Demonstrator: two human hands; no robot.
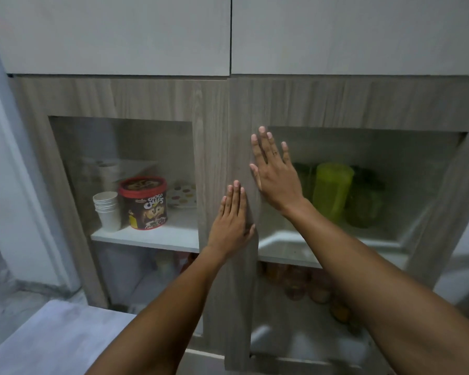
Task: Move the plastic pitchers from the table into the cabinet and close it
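The wood-grain cabinet has two glass-paned doors. Behind the right door's glass a lime-green plastic pitcher stands on the white shelf. A darker green pitcher stands at its right and another green one shows partly at its left. My right hand lies flat with fingers spread on the right door's left frame. Lower down, my left hand presses flat on the same frame. The right door's left edge sits slightly in front of the left door.
Behind the left glass stand stacked white paper cups, a red Choco Chips tub and a dotted plate. Jars fill the lower right shelf. White upper doors hang above. A grey surface lies bottom left.
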